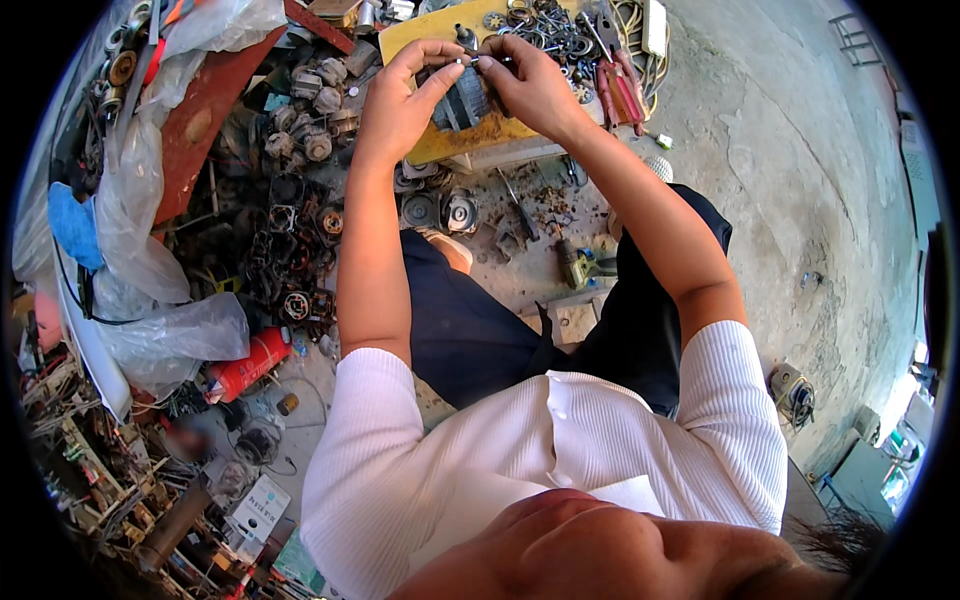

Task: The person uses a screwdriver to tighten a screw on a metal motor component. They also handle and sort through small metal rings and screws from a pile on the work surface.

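Both my hands are raised over a yellow board (430, 150), fingertips close together. My left hand (400, 108) is closed in a pinch at a small part, too small to name. Facing it, my right hand (535, 92) pinches at the same spot with thumb and fingers. Below the hands, a grey metal block (462, 104) lies on the board, partly covered by my right fingers. Just beyond the fingertips is a dark metal fitting (466, 36).
Loose rings and metal parts (545, 35) cover the board's far right, beside red-handled pliers (622, 95). A screwdriver (520, 205) and a green power drill (575, 265) lie on the floor before me. Old motor parts (300, 130) heap up on the left, near a red cylinder (248, 365).
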The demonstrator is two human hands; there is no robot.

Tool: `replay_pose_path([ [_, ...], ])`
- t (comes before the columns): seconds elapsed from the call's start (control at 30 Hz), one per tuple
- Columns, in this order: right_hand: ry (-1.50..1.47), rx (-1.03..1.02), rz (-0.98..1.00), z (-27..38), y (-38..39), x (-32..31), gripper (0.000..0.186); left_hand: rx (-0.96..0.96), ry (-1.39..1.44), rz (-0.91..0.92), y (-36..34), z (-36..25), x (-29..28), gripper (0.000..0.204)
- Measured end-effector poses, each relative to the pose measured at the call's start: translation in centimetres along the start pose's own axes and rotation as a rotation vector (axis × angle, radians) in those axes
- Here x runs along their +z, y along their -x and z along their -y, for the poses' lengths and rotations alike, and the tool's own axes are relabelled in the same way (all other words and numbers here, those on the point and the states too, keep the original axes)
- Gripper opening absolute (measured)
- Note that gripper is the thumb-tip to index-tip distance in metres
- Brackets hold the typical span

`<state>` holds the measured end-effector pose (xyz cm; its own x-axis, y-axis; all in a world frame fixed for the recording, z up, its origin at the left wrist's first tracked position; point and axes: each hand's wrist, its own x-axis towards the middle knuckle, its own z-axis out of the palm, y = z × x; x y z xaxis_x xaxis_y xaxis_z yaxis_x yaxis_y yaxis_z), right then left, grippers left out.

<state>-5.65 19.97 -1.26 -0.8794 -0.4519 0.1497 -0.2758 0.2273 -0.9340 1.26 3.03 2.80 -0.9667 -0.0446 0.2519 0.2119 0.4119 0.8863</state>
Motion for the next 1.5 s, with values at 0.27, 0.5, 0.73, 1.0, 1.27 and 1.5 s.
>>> replay_pose_path([
  [0.27,-0.627,0.220,-0.032,-0.8,-1.1,-0.6,0.025,-0.014,0.077,0.004,-0.1,0.5,-0.1,0.017],
  [0.5,-0.500,-0.178,0.090,0.3,-0.3,-2.0,0.019,-0.053,0.165,-0.114,-0.3,0.0,0.0,0.019],
  [0.73,-0.340,-0.198,0.075,0.9,0.2,-1.8,0.017,-0.053,0.178,-0.146,-0.2,0.6,-0.4,0.020],
  [1.0,-0.132,-0.324,-0.007,1.1,0.3,-2.0,0.019,-0.052,0.116,-0.115,0.0,0.8,-0.8,0.016],
  [1.27,-0.148,-0.109,0.115,1.6,0.7,-2.5,0.021,-0.012,0.076,-0.117,0.2,0.0,-0.9,0.017],
  [1.5,-0.360,-0.150,0.052,1.4,0.7,-1.5,0.020,-0.057,-0.002,-0.145,0.1,-0.8,-0.9,0.019],
])
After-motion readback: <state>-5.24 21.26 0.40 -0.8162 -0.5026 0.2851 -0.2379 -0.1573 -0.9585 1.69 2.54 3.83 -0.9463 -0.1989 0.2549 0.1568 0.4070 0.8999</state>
